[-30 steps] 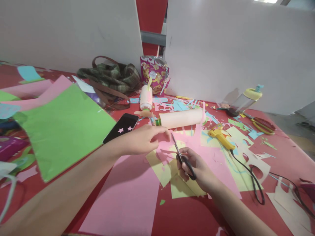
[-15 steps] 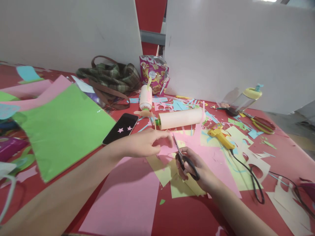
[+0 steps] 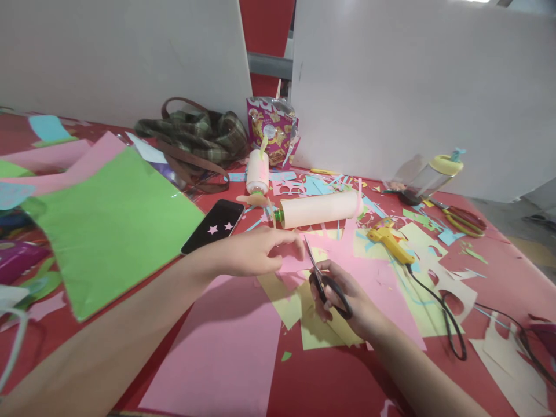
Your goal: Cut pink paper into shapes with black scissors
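From where I stand, the only print I can spot is on the shiny magenta foil snack bag (image 3: 280, 152) upright at the back of the red desk (image 3: 304, 382). Chunky white letters (image 3: 268, 105) run along its crumpled top, too distorted for me to read the word. The pale round emblem (image 3: 269, 132) beneath carries marks too small to make out.

Scissors (image 3: 318, 279) sit in the right hand (image 3: 356, 300) below centre, left of the glue gun (image 3: 394, 245); the phone (image 3: 219, 215) lies centre-left on the desk (image 3: 321, 382), bearing two stars (image 3: 212, 230); the snack packet (image 3: 271, 132) stands upper centre.
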`<state>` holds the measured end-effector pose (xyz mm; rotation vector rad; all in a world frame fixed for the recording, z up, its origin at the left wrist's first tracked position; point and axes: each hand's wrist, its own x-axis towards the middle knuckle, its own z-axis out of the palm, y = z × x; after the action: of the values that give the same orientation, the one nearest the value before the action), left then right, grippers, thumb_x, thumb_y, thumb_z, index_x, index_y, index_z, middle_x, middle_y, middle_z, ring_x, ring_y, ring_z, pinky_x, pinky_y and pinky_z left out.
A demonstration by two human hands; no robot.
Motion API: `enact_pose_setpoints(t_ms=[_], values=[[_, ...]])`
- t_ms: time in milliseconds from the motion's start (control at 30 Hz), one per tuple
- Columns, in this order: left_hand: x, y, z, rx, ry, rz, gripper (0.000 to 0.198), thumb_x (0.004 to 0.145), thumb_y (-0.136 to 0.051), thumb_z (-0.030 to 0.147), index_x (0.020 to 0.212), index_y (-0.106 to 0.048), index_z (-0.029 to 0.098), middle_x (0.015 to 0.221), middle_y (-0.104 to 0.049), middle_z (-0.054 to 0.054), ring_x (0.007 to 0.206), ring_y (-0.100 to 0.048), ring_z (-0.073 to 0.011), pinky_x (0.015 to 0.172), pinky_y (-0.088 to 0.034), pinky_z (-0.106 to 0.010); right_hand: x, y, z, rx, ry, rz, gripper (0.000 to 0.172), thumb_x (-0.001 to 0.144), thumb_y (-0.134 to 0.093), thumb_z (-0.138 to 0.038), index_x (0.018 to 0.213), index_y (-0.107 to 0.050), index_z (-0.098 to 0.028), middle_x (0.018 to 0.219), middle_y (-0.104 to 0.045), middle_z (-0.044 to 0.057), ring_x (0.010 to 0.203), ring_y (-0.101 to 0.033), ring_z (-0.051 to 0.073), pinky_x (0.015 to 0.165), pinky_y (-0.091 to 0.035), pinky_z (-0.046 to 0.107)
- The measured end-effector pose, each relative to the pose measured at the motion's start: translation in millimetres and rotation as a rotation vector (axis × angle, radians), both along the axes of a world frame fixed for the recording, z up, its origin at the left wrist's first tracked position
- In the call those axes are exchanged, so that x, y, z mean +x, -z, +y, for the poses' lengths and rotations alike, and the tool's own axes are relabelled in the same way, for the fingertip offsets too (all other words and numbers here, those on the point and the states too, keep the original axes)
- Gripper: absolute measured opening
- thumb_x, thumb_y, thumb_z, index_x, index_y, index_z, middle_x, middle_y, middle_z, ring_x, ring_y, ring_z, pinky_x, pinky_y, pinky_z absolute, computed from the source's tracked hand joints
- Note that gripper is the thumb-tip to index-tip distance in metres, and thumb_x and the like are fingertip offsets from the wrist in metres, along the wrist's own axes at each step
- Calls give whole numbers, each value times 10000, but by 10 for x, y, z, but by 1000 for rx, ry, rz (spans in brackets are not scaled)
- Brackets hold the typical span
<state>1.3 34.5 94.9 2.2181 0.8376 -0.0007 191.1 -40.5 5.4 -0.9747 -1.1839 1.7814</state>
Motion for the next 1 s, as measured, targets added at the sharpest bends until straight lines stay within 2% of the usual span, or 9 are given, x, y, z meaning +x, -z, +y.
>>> enact_pose_setpoints(t_ms=[133,367,533,733,1000], values=[[-11,60,22,21,-1,-7,341,638,-355,71,910,-510,208,655,-465,40,566,-418,-86,515,-317,-165,6,-6,2,1,1,-3,334,701,-562,-430,884,-395,-207,682,-469,-33,422,-486,69,383,-325,199],[4,-17,-2,-30,-48,39,356,645,-365,87,962,-484,194,734,-461,15,597,-412,-97,516,-321,-173,-2,-2,11,-13,22,-19,316,694,-571,-420,866,-404,-213,660,-470,-47,390,-483,59,362,-325,187],[7,13,-3,-23,-51,30,361,640,-364,98,968,-475,202,667,-420,26,573,-390,-102,503,-312,-179,-18,-26,8,-9,37,-23,328,683,-575,-429,858,-402,-212,635,-460,-53,389,-487,67,347,-328,183],[14,34,5,-56,-80,13,342,638,-374,94,949,-473,197,693,-429,25,542,-378,-89,487,-297,-180,-18,-22,6,-14,53,-16,305,679,-586,-403,847,-410,-220,605,-440,-70,362,-474,56,329,-327,173],[20,21,2,-32,-89,6,335,625,-373,82,924,-474,193,576,-330,52,500,-332,-88,479,-270,-186,-14,15,7,-22,90,-5,332,661,-614,-384,887,-421,-236,609,-463,-71,347,-496,65,294,-308,156]])
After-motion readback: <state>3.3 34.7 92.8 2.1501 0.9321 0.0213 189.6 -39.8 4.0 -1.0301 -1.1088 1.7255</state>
